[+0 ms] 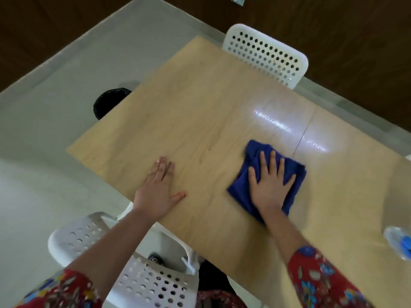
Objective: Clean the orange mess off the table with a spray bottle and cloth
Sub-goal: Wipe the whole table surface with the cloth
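Under the right hand (270, 183), which presses flat with fingers spread, lies the blue cloth (241, 187) on the desk (200, 96). To its left, the left hand (159, 190) rests open on bare wood, probably as a brace. Well off to the right sits a blurred spray bottle (398, 243). Step in hand: wiping. No orange mess is visible. Next move: sweep the cloth under even pressure.

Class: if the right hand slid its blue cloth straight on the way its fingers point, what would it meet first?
Ahead of the right hand and blue cloth lies bare table with a glare streak; the first object in line seems the white chair at the far edge, depth unclear.
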